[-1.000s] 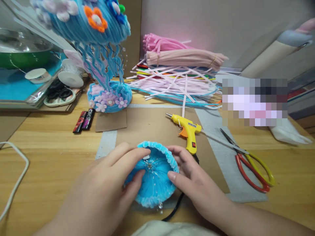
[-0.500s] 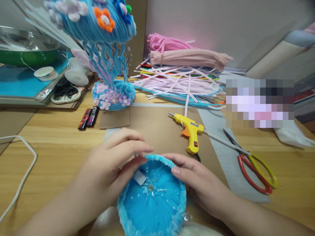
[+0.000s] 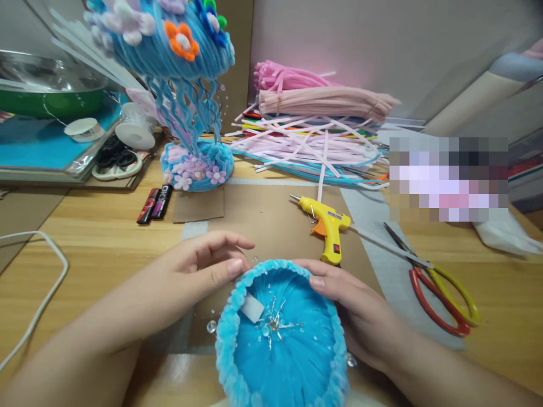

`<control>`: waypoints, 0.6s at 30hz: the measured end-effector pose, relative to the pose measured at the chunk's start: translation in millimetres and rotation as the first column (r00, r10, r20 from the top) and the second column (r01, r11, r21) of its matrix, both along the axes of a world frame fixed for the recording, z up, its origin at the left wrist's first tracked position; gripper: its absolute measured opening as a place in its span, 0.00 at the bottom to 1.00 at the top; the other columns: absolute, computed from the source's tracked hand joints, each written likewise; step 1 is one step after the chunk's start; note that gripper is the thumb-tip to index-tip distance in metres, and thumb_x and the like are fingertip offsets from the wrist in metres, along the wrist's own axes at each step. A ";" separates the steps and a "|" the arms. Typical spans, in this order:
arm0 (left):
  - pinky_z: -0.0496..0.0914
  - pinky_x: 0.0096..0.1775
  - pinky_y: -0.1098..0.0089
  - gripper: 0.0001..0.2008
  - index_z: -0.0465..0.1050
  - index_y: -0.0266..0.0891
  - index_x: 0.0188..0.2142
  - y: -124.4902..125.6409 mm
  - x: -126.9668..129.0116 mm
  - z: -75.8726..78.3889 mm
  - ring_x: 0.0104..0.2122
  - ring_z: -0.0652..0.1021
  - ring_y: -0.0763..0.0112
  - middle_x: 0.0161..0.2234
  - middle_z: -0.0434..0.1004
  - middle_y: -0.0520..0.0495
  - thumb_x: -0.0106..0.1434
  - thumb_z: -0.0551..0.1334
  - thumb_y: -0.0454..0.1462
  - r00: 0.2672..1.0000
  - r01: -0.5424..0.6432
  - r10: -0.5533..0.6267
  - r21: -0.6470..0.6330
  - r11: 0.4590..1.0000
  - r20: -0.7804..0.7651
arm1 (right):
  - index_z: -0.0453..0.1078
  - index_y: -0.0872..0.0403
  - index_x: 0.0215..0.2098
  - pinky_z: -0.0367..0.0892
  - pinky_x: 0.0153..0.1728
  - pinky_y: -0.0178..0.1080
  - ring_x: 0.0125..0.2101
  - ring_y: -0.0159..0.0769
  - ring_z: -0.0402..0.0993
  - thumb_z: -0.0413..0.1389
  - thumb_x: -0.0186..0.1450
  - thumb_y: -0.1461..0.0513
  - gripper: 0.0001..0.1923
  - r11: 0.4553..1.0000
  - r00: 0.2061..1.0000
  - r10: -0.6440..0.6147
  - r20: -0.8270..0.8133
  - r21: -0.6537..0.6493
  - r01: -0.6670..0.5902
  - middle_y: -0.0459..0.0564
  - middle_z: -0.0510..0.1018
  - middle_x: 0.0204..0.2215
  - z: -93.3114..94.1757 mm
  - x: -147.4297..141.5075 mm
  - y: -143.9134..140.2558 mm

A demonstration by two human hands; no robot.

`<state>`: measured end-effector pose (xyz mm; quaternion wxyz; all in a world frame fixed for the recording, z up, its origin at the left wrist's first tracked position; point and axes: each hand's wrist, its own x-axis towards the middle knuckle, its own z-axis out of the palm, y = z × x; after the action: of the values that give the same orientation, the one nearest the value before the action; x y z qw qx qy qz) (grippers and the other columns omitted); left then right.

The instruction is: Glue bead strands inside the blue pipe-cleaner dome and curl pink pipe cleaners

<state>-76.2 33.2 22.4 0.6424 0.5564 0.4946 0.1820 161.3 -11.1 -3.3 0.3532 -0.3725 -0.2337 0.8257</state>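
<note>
Round blue fuzzy pipe-cleaner dome (image 3: 280,345), hollow side up, held low over the wooden desk (image 3: 93,243). Left hand (image 3: 199,271) pinching its far rim between thumb and fingers; right hand (image 3: 356,316) cupped around the right edge, thumb on the rim. Yellow glue gun (image 3: 324,226) just behind, red-and-yellow scissors (image 3: 436,288) to the right.
</note>
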 end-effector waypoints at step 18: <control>0.70 0.51 0.61 0.24 0.57 0.49 0.62 -5.1 16.5 -13.8 0.51 0.75 0.63 0.52 0.75 0.45 0.66 0.54 0.38 0.998 0.044 -0.045 0.031 0.999 0.040 | 0.75 0.53 0.45 0.66 0.41 0.43 0.33 0.39 0.74 0.58 0.60 0.57 0.16 0.999 0.996 0.047 0.073 -0.017 -0.046 0.51 0.80 0.32 -1.0 1.9 0.8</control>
<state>-59.7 28.2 8.5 0.6478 0.5730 0.4663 0.1863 163.2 -10.3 -4.3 0.3222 -0.3997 -0.2486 0.8213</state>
